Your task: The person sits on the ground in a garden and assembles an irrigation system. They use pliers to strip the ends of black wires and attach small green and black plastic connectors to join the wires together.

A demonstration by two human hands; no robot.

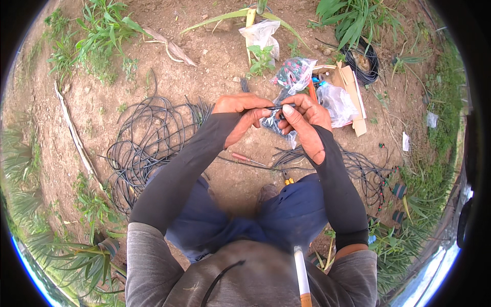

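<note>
Cigarette: a white cigarette [301, 276] with a tan end stands out over the grey shirt, close to the lens.
Left hand: the left hand [236, 110] pinches one end of a thin dark piece [276, 107] between thumb and forefinger.
Right hand: the right hand [309, 118] grips the other end, its thumb pressed toward curled fingers.
Dark piece: it spans the short gap between the fingertips, raised above the ground beyond the knees; its exact form is too small to tell.
Step in hand: apparently close fingertip work on that piece, perhaps fitting or pulling at its end.
Next move: it would seem to call for both pinches kept firm and in line, with small thumb pressure.
Ground by the knees: a red-handled tool [241, 157] lies between loose dark tubing [146, 140] on the left and more tubing with small red and green bits on the right.
Beyond the hands: a bag of red and green pieces [295, 71] lies beside an open cardboard box [350, 82].
Farther off: a black coil [369, 64] rests near leafy plants [353, 20].
</note>
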